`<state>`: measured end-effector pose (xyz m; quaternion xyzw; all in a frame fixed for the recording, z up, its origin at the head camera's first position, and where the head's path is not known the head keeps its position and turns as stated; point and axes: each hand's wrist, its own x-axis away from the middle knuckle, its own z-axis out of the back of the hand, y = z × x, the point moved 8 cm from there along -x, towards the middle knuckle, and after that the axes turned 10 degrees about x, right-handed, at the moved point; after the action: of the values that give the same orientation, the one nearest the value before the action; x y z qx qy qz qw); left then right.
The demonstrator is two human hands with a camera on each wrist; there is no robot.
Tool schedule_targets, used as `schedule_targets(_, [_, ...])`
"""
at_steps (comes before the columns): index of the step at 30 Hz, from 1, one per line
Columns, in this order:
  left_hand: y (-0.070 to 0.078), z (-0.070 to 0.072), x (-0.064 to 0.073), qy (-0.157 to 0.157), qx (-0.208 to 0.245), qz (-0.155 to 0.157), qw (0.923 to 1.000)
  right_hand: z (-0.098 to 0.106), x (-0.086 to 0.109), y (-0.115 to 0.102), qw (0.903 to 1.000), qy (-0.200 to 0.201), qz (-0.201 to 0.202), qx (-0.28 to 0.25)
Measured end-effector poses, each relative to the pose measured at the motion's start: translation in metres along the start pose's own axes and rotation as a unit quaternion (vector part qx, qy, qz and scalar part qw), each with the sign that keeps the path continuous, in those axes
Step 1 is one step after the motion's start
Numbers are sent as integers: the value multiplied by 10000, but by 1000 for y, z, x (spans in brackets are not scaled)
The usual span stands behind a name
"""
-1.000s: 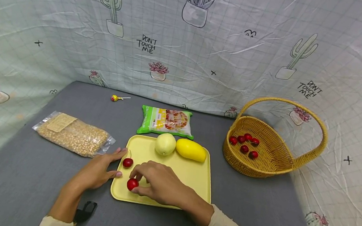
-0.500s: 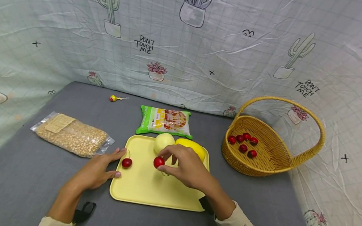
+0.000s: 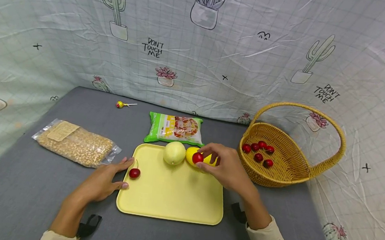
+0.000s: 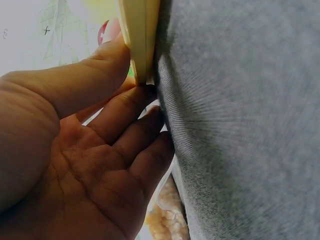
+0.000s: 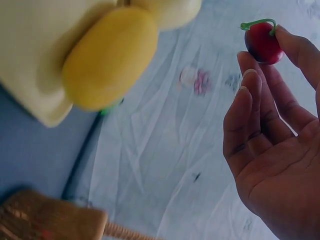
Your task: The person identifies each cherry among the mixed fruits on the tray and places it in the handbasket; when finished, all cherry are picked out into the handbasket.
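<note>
My right hand (image 3: 226, 167) pinches a red cherry (image 3: 197, 158) between thumb and fingertips, above the tray's far right part. Its green stem (image 5: 260, 21) shows in the right wrist view. Behind the cherry and fingers, a yellow oval fruit (image 3: 190, 153), partly covered, lies on the yellow tray (image 3: 171, 199). A pale green round fruit (image 3: 174, 153) sits beside it. Another cherry (image 3: 134, 173) with a long stem lies near the tray's left rim. There my left hand (image 3: 103, 181) rests with thumb and extended index finger touching the rim; its other fingertips (image 4: 165, 140) are down at the cloth.
A wicker basket (image 3: 270, 179) with a tall handle and several cherries stands to the right. Behind the tray lies a green and white food packet (image 3: 175, 129). A bag of corn kernels (image 3: 78, 144) lies left, and a lollipop (image 3: 121, 104) at the back.
My right hand has lifted the second cherry from the tray's lower left and carried it right and away from me, over the yellow fruit. The left hand has stayed at the rim.
</note>
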<state>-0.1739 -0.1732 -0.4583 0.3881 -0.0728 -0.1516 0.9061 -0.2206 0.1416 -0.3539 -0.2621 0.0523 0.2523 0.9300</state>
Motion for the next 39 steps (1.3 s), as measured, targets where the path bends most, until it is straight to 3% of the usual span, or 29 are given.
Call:
schedule_targets(6, [-1,0,0,-6,3,7,10000,19,5,27,9988,377,-308,-32])
schedule_targets(21, [-2,-1,0,-20,-46,26,10000,56,20,94,9897,1275,-646,13])
schedule_targets(26, [-4,-1,-1,-73,-41,27,10000,64,25,120,9848,1546,-789,-77])
schedule_targets(39, [-4,0,-1,-39,-54,5,10000,85,41,189,9648,2005,-1702,-48])
